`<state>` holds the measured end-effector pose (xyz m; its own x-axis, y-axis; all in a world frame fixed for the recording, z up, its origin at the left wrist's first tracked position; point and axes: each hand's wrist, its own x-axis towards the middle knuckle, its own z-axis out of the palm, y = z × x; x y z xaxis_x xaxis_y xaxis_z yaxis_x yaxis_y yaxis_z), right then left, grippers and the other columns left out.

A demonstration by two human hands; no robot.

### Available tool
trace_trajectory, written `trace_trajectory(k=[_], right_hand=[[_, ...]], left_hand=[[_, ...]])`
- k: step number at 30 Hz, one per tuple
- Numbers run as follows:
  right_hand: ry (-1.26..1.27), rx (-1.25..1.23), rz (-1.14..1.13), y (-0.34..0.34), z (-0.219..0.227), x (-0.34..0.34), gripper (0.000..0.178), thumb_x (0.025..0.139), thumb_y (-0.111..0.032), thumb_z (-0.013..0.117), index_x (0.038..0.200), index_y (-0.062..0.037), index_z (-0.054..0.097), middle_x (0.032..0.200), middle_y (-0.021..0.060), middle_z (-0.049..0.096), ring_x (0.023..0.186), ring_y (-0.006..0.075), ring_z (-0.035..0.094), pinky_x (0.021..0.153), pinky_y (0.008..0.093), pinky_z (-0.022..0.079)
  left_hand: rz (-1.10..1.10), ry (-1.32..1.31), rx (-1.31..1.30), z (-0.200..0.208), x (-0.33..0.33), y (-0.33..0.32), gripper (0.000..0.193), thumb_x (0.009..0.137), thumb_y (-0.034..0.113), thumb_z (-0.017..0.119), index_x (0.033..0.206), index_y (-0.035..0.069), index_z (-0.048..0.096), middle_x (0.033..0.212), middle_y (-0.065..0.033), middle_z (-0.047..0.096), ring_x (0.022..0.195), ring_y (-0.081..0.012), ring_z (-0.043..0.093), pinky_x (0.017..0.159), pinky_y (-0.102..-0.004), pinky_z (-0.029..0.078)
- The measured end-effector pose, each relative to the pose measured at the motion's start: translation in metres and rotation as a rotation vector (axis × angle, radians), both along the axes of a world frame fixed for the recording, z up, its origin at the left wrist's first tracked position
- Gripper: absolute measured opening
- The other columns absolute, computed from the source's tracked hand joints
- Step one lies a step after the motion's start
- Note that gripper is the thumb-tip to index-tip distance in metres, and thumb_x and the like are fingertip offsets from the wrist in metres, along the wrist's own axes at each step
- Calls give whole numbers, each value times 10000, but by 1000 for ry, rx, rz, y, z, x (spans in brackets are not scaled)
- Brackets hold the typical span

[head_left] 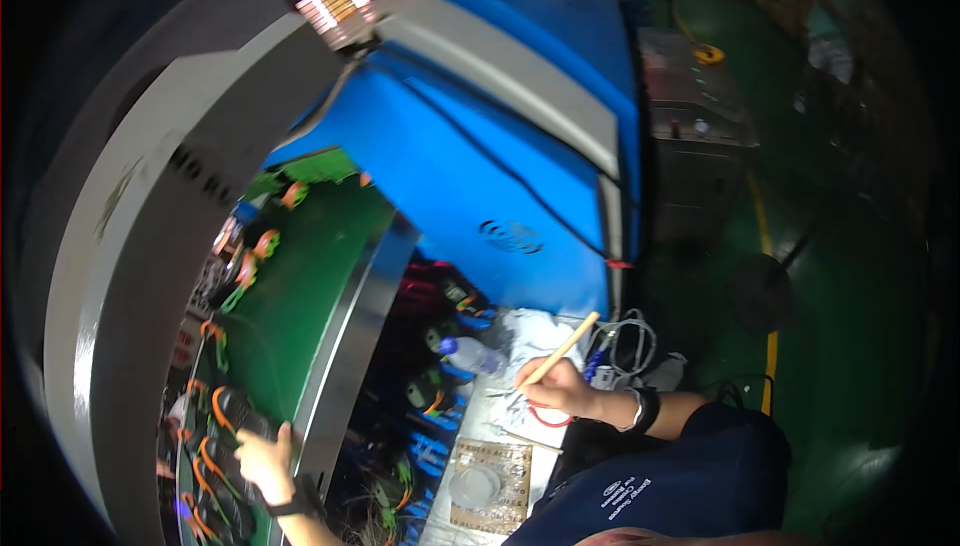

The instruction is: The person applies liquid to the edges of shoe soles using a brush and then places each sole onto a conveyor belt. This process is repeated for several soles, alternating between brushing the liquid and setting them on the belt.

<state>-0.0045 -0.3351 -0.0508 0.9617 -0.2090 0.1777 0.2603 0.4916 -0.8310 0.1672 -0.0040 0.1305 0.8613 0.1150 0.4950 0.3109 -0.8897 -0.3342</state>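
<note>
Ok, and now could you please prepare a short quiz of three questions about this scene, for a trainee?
1. Multiple choice: what does the right hand hold?
A) a round white brush
B) a slender pale-yellow stick
C) a green plastic cup

2. True or false: the left hand is gripping the clear plastic bottle with a violet cap.

3. Fill the gap: the black shoe-like item nearest the left hand has a curved edge coloured ____.

Key:
1. B
2. False; the bottle is away from the left hand and closer to the right one.
3. orange
</note>
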Motion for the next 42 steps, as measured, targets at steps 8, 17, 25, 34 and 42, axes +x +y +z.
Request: trace_trajectory(k=[8, 17, 25, 34, 42], right_hand=[[-71, -9, -62, -28, -3, -22, 100, 770, -34, 523, 864, -5, 541, 721, 1, 498, 627, 38, 453, 540, 188, 371], [4, -36, -85, -29, -6, -26, 63, 780, -42, 534, 827, -1, 531, 683, -4, 495, 572, 40, 422, 513, 173, 349], [98, -56, -5, 2, -3, -29, 80, 756, -10, 517, 832, 12, 514, 639, 22, 484, 536, 46, 414, 489, 178, 342], [119, -394, 389, 91, -44, 28, 141, 784, -50, 570, 905, 5, 524, 726, -9, 503, 600, 23, 444, 517, 153, 359], [51, -961, 505, 176, -117, 65, 157, 745, -138, 630, 728, -17, 531, 532, -12, 474, 472, 45, 411, 431, 215, 329]], left_hand=[[79, -183, -302, -5, -10, 35, 709, 672, 551, 571, 1170, 73, 408, 918, -212, 587, 832, -343, 579, 696, -421, 460], [-504, -626, -847, 62, -31, 49, 671, 712, 295, 657, 1230, 0, 348, 1191, -163, 438, 1095, -252, 443, 915, -343, 345], [-817, -481, -1201, -17, 7, 96, 894, 620, 116, 754, 1293, -30, 183, 1245, -154, 354, 1121, -213, 378, 959, -315, 292], [-972, -436, -2037, -117, -131, 106, 717, 732, 525, 555, 1180, -8, 384, 1109, -87, 486, 987, -203, 489, 869, -339, 384], [-460, -86, -3071, -214, -253, 97, 751, 798, 627, 276, 1225, 15, 358, 1064, -231, 504, 870, -333, 564, 729, -442, 491]])
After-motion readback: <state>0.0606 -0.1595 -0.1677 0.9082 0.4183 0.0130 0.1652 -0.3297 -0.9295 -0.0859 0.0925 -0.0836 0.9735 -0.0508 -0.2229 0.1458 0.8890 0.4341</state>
